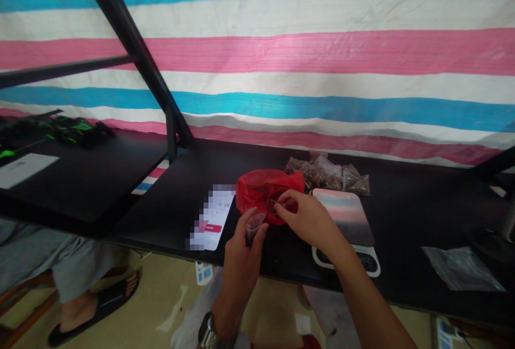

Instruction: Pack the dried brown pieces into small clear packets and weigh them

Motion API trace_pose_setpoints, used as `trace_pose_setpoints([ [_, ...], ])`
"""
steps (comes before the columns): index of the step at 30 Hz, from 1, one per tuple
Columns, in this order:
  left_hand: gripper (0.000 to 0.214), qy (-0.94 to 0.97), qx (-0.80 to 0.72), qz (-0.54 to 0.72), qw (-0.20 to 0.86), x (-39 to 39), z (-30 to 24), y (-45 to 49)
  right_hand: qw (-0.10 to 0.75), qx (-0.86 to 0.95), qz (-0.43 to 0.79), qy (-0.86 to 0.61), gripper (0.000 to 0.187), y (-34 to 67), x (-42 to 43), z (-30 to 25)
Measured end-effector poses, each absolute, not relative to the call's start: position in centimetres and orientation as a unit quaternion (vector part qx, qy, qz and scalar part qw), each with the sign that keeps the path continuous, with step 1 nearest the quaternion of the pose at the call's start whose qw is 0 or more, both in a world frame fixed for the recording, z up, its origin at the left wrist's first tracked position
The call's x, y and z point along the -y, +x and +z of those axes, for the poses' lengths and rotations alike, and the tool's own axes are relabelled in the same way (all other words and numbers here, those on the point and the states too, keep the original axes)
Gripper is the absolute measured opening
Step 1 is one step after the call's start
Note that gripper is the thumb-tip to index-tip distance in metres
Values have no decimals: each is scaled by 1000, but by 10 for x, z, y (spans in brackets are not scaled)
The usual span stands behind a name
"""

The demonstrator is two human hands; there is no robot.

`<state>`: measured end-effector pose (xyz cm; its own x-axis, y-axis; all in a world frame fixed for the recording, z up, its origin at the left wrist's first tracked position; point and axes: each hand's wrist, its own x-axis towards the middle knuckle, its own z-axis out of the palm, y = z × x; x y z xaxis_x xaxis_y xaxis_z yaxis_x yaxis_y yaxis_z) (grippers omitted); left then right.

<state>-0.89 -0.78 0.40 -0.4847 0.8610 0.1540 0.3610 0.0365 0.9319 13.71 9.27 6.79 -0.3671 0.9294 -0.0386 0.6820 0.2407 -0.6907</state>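
Note:
My left hand (242, 257), with a metal watch on its wrist, is closed on a small clear plastic bag (255, 222) at the table's front edge. The bag's contents are too blurred to make out. Just to the right, my right hand (309, 219) pinches its thumb and forefinger together at the mouth of a red plastic bag (253, 188). Something small and dark or see-through shows at those fingertips, too unclear to name. The red bag lies crumpled behind both hands, its inside mostly hidden. A digital scale (344, 215) with a shiny plate sits by my right forearm.
Several filled clear bags (328, 173) of small brownish pieces are heaped behind the scale. A phone (213, 220) lies left of the red bag. At the right are flat clear bags (462, 268). A black metal post (129, 38) rises at left, near another person's leg (76, 268).

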Motion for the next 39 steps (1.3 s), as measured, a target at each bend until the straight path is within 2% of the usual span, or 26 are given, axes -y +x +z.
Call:
trace_pose_setpoints([
  [7,36,454,-683,521,236,8,3,-11,215,748,322,-539,10,145,-96,66],
  [15,38,465,-690,505,230,7,2,-6,186,785,122,-578,13,153,-101,74],
  [20,39,467,-699,492,226,7,0,-1,162,797,60,-579,13,149,-102,69],
  [23,40,475,-693,493,225,6,-2,1,143,805,53,-573,14,147,-102,68],
  [28,41,478,-693,493,221,6,-3,1,174,799,39,-575,16,143,-106,72],
  [31,40,478,-695,491,219,6,-1,2,149,805,40,-574,17,140,-109,72],
  [34,38,474,-698,489,219,5,1,3,120,813,63,-566,17,140,-109,71],
  [39,35,477,-685,500,228,5,1,4,125,823,142,-536,14,146,-104,72],
])
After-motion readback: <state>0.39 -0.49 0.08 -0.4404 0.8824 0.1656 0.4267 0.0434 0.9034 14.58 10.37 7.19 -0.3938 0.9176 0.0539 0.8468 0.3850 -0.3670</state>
